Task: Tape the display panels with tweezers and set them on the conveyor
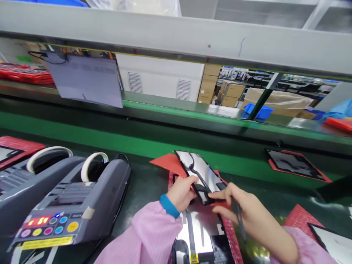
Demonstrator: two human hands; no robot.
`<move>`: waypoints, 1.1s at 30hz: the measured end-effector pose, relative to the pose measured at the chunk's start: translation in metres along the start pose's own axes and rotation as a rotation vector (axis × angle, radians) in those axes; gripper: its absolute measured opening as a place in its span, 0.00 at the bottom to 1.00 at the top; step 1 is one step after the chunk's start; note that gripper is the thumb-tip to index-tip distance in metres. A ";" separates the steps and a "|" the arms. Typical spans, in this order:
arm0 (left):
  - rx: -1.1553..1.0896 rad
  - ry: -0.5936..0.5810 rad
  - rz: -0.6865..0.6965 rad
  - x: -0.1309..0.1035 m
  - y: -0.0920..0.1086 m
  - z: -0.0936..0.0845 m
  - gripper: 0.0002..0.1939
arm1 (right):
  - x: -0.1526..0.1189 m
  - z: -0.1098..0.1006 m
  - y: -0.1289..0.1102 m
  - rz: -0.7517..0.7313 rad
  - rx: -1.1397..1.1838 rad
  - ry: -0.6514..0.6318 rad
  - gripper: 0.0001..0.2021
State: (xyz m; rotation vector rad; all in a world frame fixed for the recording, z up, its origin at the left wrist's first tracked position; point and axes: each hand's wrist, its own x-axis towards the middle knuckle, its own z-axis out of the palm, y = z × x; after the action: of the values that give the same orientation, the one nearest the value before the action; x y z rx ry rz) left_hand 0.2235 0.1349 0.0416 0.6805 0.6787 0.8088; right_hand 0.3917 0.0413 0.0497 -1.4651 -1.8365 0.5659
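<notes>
Beside the tape dispenser [68, 205], both hands pinch one glossy panel [202, 176], left hand [181, 192] steadying it while right hand [244, 212] also grips a thin tool [238, 216].

My dark green bench [143, 183] carries two grey tape dispensers [74, 205] at near left, red trays [298, 165] with shiny panels right, one [203, 234] before me.

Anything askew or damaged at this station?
No damage or spills show. One thing sits askew: the shiny panel both hands hold lies diagonally over the panel below, with a red sheet sticking out from under its far end. The right hand also grips a dark tool.
</notes>
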 end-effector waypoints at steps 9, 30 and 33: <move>0.127 -0.015 0.039 -0.092 0.011 -0.015 0.29 | -0.019 0.005 0.018 0.341 0.732 0.304 0.29; 0.767 -0.022 0.155 -0.040 -0.002 -0.070 0.27 | -0.087 0.010 0.003 0.602 0.784 0.618 0.23; 0.723 -0.083 0.076 -0.052 -0.007 -0.073 0.29 | -0.088 0.010 -0.009 0.655 0.902 0.699 0.23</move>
State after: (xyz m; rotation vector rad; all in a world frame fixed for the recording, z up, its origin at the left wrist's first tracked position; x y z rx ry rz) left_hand 0.1445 0.1090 0.0073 1.3912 0.8791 0.5881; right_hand 0.3878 -0.0447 0.0277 -1.3171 -0.4094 0.8859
